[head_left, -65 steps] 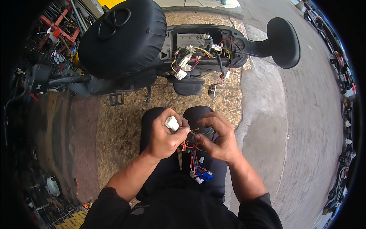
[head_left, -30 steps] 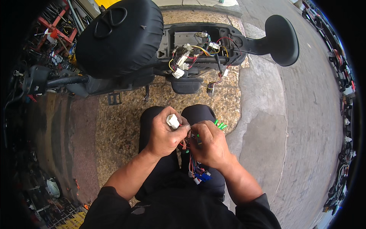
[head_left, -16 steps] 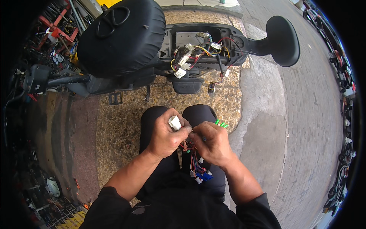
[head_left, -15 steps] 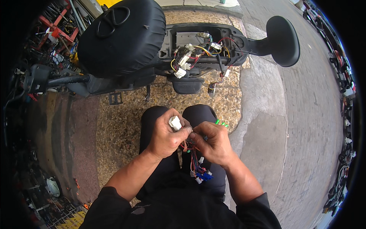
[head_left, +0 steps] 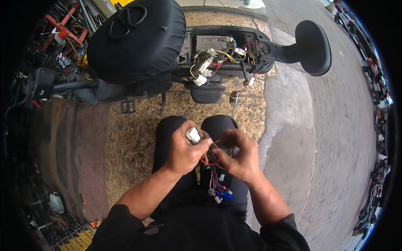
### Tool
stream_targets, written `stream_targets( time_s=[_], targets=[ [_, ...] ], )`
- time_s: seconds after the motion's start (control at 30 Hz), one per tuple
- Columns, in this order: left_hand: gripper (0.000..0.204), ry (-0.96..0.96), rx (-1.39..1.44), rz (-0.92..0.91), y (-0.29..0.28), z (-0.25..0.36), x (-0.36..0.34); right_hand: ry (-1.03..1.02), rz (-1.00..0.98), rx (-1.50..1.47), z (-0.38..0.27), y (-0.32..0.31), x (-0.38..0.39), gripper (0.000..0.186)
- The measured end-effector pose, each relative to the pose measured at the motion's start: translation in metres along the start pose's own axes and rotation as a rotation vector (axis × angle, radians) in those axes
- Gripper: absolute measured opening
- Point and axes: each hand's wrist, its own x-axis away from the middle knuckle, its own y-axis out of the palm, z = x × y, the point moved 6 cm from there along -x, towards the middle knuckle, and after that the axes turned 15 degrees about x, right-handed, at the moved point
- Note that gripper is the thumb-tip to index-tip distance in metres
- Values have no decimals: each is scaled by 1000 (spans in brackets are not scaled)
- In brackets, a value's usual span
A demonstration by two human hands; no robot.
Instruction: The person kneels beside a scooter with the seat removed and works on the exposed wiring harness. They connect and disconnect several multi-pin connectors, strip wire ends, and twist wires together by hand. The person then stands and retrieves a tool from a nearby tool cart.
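My left hand (head_left: pixel 184 152) is closed on a white plastic connector (head_left: pixel 193 135), its thumb and finger pinching thin red wires beside it. My right hand (head_left: pixel 240 154) is just to the right, index finger curled and raised, thumb pressed among the twisted wire ends (head_left: pixel 212 147). Beneath both hands a multicoloured wiring bundle (head_left: pixel 214 175) hangs between my dark-trousered knees, with small white connectors and a blue one (head_left: pixel 224 195) at its lower end. Exactly which strands are in my right fingers is partly hidden.
An electric two-wheeler (head_left: pixel 224 37) stands ahead, its compartment full of loose wires and white connectors (head_left: pixel 205 66), with a puffy black seat (head_left: pixel 134 46) and backrest (head_left: pixel 314 48). Cluttered tools and a red rack (head_left: pixel 63 25) line the left. Grey pavement (head_left: pixel 335 138) stretches right; vehicles line its edge.
My right index finger has lifted since half a second ago, exposing more red wires; over two seconds that hand came inward, then partly loosened. My left hand still holds the connector, shifted slightly rightward.
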Motion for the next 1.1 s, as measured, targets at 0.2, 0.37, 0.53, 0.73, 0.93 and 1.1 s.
stream_targets(
  time_s=[0.2, 0.37, 0.53, 0.73, 0.93, 1.1],
  targets=[
    [18, 30, 15, 46, 2, -2, -3, -448, 316, 509, -32, 0, 20, 34],
    [19, 35, 19, 46, 2, -2, -2, -429, 356, 512, -30, 6, 17, 30],
    [20, 79, -31, 11, 8, 0, 0, -336, 325, 458, -26, 10, 11, 21],
    [21, 41, 9, -118, 13, 3, -2, 195, -169, -111, 9, 18, 2, 5],
    [19, 17, -24, -99, 11, 1, -2, 440, -456, -564, 20, 24, 3, 9],
    [20, 25, -90, -21, 6, 2, -6, -124, 19, 183, -13, 1, 5, 32]
  ],
)
